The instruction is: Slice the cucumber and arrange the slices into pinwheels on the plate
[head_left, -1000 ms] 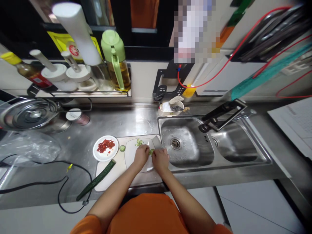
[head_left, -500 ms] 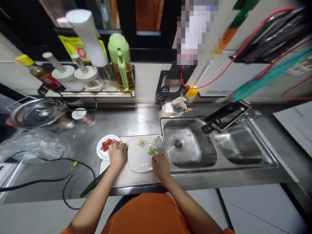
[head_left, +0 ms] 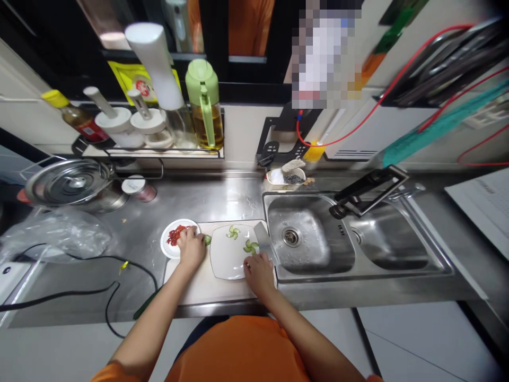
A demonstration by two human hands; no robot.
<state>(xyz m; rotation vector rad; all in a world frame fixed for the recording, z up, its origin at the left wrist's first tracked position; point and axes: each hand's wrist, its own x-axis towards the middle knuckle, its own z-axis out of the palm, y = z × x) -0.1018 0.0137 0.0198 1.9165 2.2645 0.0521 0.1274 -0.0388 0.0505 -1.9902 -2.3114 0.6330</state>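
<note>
A white square plate [head_left: 227, 258] lies on a pale cutting board [head_left: 199, 289], bearing two pinwheels of green cucumber slices [head_left: 233, 232]. My left hand [head_left: 192, 248] reaches over the right edge of a round white dish [head_left: 165, 245], its fingers curled by the chopped red pieces [head_left: 174, 234]. A small cucumber piece [head_left: 207, 240] sits beside it. Over the plate's right edge, just below the lower pinwheel [head_left: 251, 246], is my right hand [head_left: 259, 273] with bent fingers; anything in its fingertips is too small to see. A wide knife blade [head_left: 263, 236] lies right of the plate.
To the right is a double sink [head_left: 310, 233] with a black faucet [head_left: 358, 196]. A dark green cucumber [head_left: 146, 304] lies by my left forearm. Black cable [head_left: 79, 293], a plastic bag [head_left: 67, 236] and a lidded pot [head_left: 73, 183] occupy the left. Seasoning jars [head_left: 153, 124] stand behind.
My right hand has shifted slightly left, further over the plate's lower right corner. My left hand stays by the dish of red pieces. The camera view has tilted a little.
</note>
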